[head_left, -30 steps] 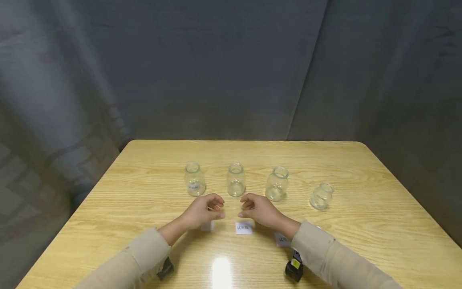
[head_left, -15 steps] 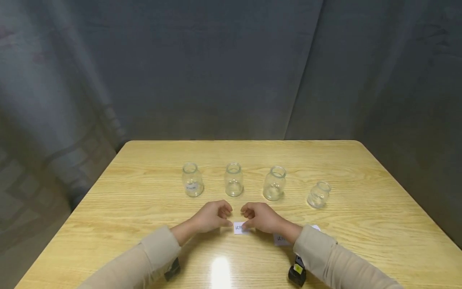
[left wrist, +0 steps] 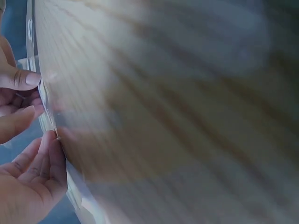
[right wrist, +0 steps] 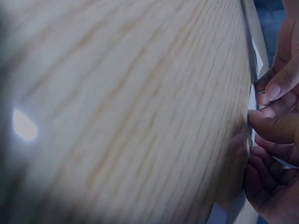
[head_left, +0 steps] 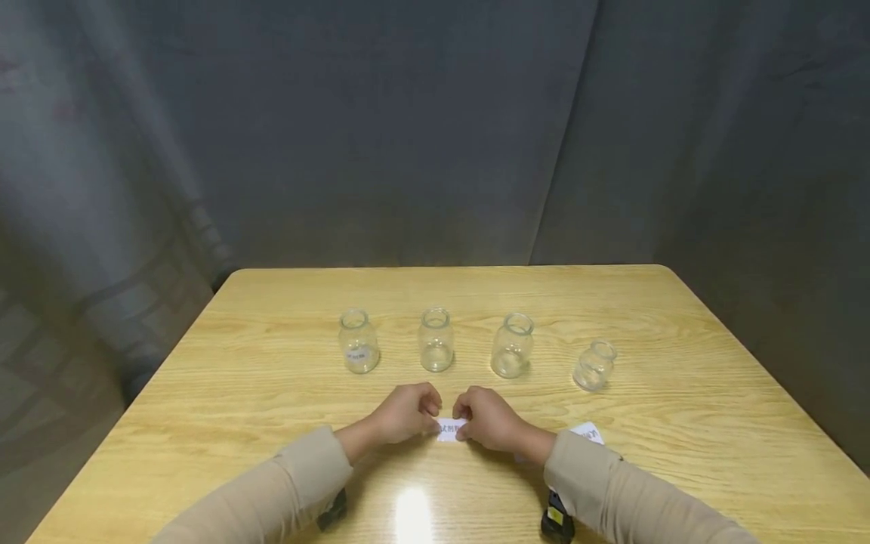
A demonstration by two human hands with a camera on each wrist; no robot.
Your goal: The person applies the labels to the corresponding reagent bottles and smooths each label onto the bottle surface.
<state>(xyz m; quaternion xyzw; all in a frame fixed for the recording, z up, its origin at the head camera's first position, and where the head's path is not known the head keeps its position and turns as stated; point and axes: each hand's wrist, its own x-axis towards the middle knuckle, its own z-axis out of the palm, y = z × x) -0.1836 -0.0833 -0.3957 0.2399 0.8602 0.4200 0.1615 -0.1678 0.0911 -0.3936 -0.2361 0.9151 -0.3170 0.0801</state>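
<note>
Pinching a white label (head_left: pixel 449 430) by its ends.
Left hand (head_left: pixel 406 414) and right hand (head_left: pixel 491 420) grip it between them, long axis running hand to hand, lettering upright toward the person; glass jars (head_left: pixel 435 351) lie beyond.

Four glass jars (head_left: pixel 435 341) and four white labels (head_left: pixel 448 431) appear at one wooden table (head_left: pixel 224 378) with one left hand (head_left: pixel 405 414), one right hand (head_left: pixel 491 419), two beige sleeves (head_left: pixel 299 476) and two black devices (head_left: pixel 331 511).

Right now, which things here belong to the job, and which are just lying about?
Apparently in the job:
left hand
right hand
white label at their fingertips
another label
labelled jar
three bare jars

Just around:
table
grey curtain
black devices
</note>
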